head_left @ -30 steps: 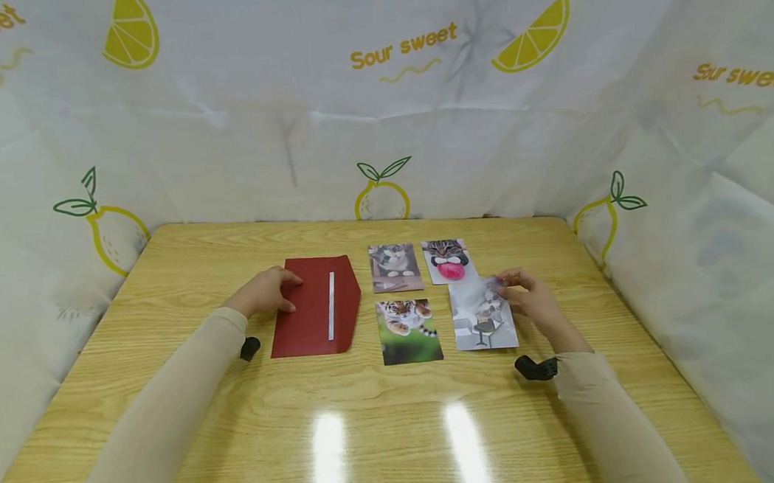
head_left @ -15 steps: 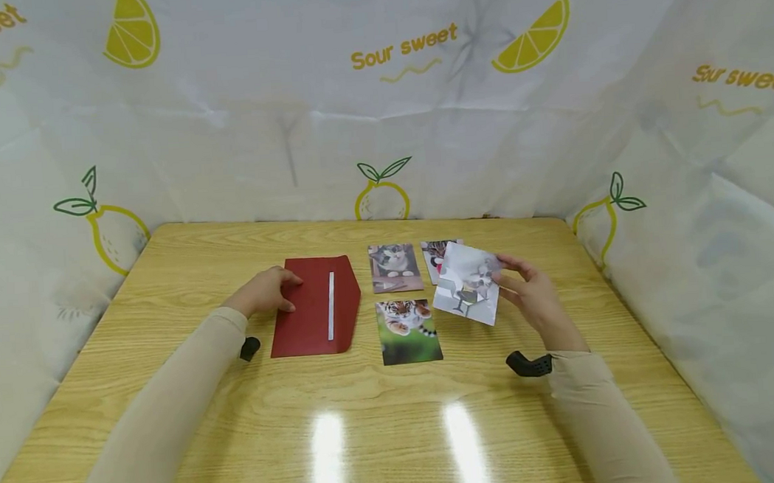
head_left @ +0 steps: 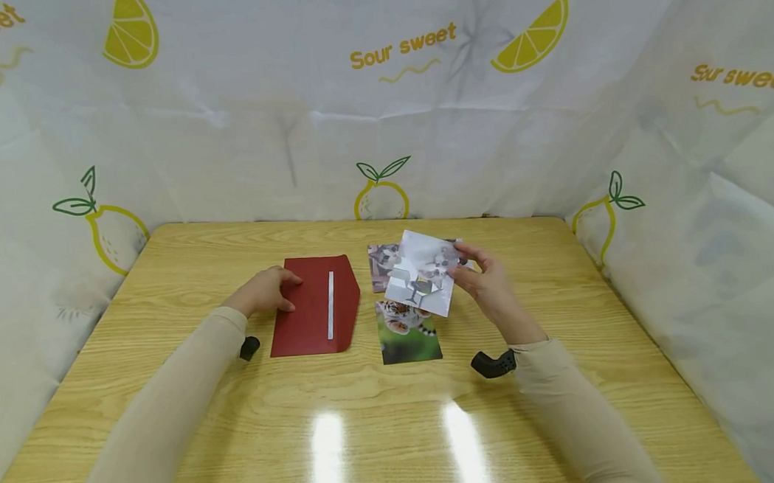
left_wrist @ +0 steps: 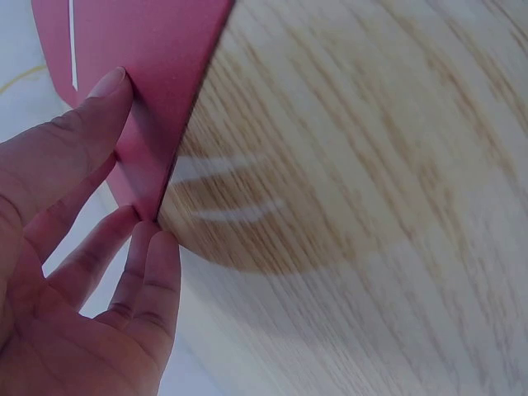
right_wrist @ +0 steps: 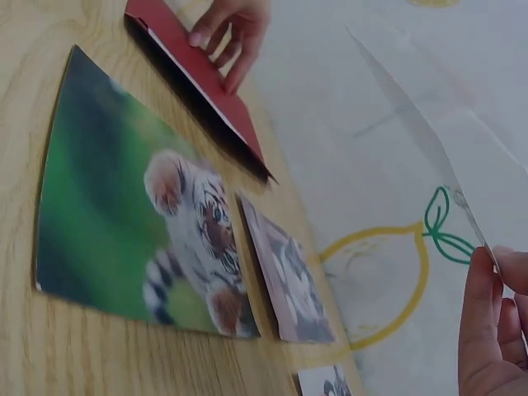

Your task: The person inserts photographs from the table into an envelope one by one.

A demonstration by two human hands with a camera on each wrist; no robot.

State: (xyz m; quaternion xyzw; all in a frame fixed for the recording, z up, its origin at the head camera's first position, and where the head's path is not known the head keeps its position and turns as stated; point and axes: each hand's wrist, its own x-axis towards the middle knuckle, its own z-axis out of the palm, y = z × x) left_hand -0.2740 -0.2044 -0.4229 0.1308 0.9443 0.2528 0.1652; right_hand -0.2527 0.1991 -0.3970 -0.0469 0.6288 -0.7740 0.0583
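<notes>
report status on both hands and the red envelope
Left hand resting on red envelope. Right hand holding pale photo card off table. Nothing seen blocking either.

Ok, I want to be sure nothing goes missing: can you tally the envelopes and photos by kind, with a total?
Envelopes: 1 (red envelope)
Photos: 4 (tiger photo, back-left cat photo, mostly hidden back-right photo, pale photo in the right hand)
Total: 5

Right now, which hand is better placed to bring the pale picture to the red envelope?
Probably the right hand: it holds the pale picture raised off the table. The left hand touches the red envelope instead, so it seems better suited to steadying that.
</notes>
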